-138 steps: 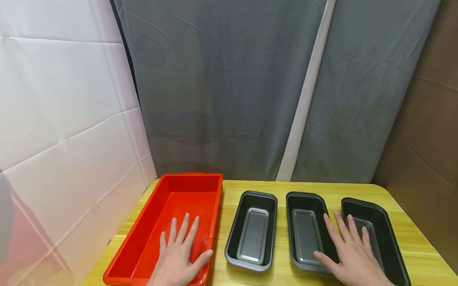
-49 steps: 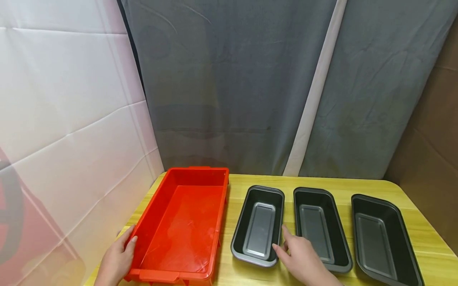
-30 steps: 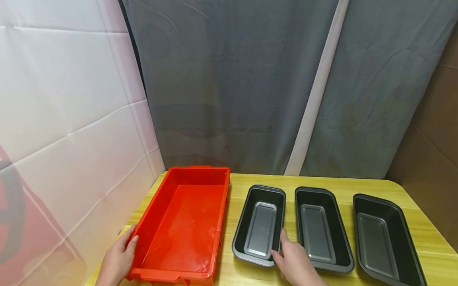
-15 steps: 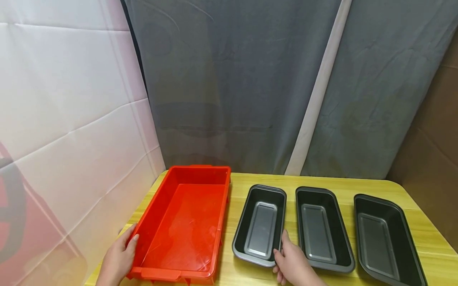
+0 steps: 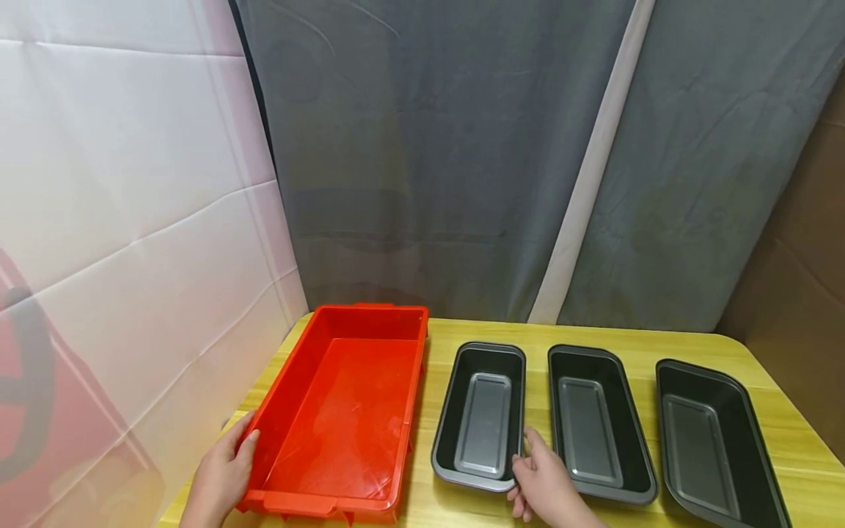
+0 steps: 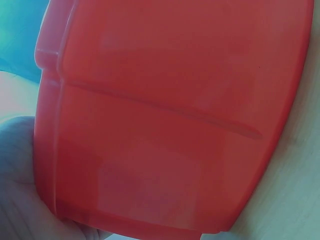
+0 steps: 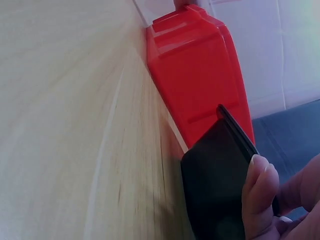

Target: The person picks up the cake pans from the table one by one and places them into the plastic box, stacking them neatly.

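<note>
Centrally, a person's two hands work at a wooden tabletop [image 5: 620,336], one on each of two vessels. The left hand [image 5: 221,473] grips the red tray [image 5: 346,414] at its near left corner, thumb over the rim. The right hand [image 5: 546,480] has its grip closed on the first black pan [image 5: 484,429], pinching the rim at the near right corner. This pan stands just beside the tray, on its right, and apart from it; whether its base touches the tabletop cannot be told. Farther right come the second black pan [image 5: 590,433], close to the right hand, and the third black pan [image 5: 701,455], set slightly askew. Behind hangs a grey curtain [image 5: 429,161], flanked by a white panel [image 5: 125,154] and a brown panel [image 5: 805,271].
</note>
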Demonstrator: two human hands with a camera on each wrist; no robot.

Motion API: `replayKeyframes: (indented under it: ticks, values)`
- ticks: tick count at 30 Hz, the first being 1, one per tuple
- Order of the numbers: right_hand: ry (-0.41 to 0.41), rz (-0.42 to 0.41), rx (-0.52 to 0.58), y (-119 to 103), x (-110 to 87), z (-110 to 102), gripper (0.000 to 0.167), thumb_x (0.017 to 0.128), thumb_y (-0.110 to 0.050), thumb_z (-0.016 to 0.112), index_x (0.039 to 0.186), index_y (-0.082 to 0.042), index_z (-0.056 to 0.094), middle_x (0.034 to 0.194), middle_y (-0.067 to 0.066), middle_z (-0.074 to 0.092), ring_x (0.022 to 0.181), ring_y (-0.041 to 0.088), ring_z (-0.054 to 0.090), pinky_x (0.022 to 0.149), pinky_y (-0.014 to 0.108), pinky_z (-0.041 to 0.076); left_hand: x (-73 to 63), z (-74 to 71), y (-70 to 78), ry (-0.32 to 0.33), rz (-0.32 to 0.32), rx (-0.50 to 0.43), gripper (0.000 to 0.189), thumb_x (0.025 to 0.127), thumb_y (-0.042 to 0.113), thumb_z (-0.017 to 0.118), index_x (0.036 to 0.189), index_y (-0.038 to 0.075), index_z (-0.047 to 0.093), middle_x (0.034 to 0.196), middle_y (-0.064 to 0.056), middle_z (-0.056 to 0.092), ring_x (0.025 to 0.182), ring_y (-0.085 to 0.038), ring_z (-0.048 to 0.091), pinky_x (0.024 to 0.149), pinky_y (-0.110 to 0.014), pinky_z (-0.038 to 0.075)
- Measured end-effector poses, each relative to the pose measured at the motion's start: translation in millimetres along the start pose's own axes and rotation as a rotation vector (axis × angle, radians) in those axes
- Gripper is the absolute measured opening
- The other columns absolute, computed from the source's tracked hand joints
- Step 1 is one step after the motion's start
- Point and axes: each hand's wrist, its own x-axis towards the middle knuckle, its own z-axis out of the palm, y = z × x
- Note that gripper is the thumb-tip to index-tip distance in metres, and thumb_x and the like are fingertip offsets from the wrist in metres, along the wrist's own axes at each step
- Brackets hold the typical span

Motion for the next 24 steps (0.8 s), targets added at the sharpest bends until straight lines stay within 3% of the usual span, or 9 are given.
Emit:
replayKeyframes:
  ticks: [17,24]
  values:
    - [-0.062,0.024,0.090,-4.2,-0.4,-2.6,0.060,0.098,0.001,0.040,0.147,0.015,0.008,0.056,0.010,0.059,0.038,0.012,0.053,0.037,0.031,0.048,0.3,0.9,-1.7,-0.005,-0.016,-0.024,0.056,0.105,0.028,0.044,0.152,0.001,0.027,0.137,-0.032,0.043,0.098,-0.035,0.056,0.081,-0.043,0.057]
    - [-0.083,0.041,0.113,-6.4,-0.4,-4.3,0.060,0.100,-0.001,0.040,0.146,0.017,0.006,0.057,0.011,0.061,0.039,0.012,0.054,0.037,0.028,0.047,0.6,1.4,0.2,-0.004,-0.038,-0.026,0.057,0.105,0.029,0.043,0.152,0.002,0.026,0.139,-0.032,0.041,0.101,-0.037,0.054,0.086,-0.047,0.055]
